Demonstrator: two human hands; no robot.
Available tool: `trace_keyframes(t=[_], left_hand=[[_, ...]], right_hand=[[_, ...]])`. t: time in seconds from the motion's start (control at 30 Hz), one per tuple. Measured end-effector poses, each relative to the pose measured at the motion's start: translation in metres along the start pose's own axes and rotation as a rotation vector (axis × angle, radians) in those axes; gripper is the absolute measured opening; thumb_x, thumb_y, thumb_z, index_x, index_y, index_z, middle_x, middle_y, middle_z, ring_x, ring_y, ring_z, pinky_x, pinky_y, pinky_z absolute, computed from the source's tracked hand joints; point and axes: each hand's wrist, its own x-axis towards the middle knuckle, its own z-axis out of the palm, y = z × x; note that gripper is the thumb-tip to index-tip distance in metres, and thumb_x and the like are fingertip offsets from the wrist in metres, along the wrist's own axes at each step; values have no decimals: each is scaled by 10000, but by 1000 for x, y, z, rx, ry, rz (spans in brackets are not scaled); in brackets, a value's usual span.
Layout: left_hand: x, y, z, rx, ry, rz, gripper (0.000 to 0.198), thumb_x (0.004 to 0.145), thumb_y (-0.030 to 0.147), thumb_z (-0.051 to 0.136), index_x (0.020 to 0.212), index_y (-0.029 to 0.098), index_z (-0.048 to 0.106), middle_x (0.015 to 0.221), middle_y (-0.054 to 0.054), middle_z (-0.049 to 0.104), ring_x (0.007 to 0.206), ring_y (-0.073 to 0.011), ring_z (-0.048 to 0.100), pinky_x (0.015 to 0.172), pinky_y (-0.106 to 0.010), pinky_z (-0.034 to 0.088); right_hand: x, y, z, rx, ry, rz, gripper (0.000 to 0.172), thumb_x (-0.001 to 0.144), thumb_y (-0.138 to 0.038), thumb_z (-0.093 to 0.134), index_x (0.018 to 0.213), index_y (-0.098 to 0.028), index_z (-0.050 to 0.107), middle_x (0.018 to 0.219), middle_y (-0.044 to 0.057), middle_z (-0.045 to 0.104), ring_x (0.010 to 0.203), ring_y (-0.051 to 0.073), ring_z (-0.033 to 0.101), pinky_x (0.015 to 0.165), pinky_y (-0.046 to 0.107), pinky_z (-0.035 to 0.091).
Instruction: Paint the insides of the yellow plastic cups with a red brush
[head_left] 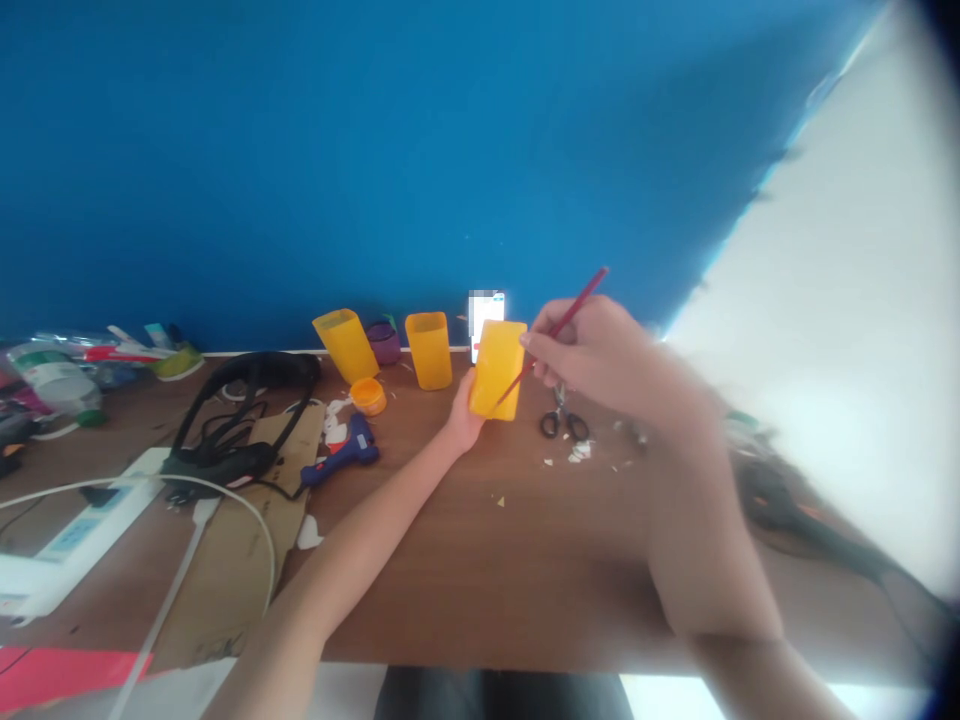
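Observation:
My left hand [466, 415] grips a yellow cup [497, 365] from its left side, held above the table; most of the fingers are hidden behind it. Between the fingers of my right hand [574, 340] is a thin dark red pencil or paintbrush [583, 297], slanting down to the left. Its lower tip lies over the cup's near face; whether it touches I cannot tell. Two more yellow cups stand on the table, a tilted-looking one [347, 347] and an upright one [429, 352]. An orange-yellow jar [368, 396] sits before them.
Black-handled scissors [564, 420] lie among white scraps [580, 451]. To the left are a blue glue gun [343, 452], a cardboard sheet [225, 570], a black headset-like strap [247, 375] and a white power strip [90, 530]. A lit phone [487, 308] leans at the blue wall [420, 150].

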Motion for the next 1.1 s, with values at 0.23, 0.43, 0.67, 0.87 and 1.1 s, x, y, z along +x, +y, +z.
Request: trace_keyframes(t=[0.23,0.43,0.67,0.87,1.1], left_hand=[[0,2,-1,-44,55,-69,475,915,530,530,1223,188,648,1219,-84,694,1054,-266,670,943,-432,535],[0,2,-2,-48,35,-52,485,916,543,522,1207,180,662,1182,-81,711,1051,-264,674,951,-425,537],[0,2,-3,-66,5,-40,480,906,559,538,1206,206,662,1193,-74,706,1093,-270,661,960,-435,537],[-2,6,-1,-63,18,-71,484,915,546,517,1221,193,644,1179,-91,709,1103,-290,664,957,-446,532],[-2,5,-1,-54,1,-72,523,907,569,508,1208,164,647,1124,-110,725,1072,-309,680,948,-460,533]], right_hand=[[5,17,-10,-14,574,-23,167,899,-335,564,808,-214,633,636,25,650,564,182,621,541,322,487],[-5,11,-15,157,133,17,208,882,-372,609,756,-210,642,664,26,672,572,156,634,523,285,526],[11,17,-7,126,278,15,170,867,-298,598,739,-194,637,616,32,656,538,173,625,525,318,522],[10,23,-24,181,504,12,119,843,-210,626,731,-172,643,636,71,675,543,171,631,518,301,517],[8,21,-20,241,74,49,168,870,-274,634,738,-171,645,663,62,684,580,155,639,546,276,528]])
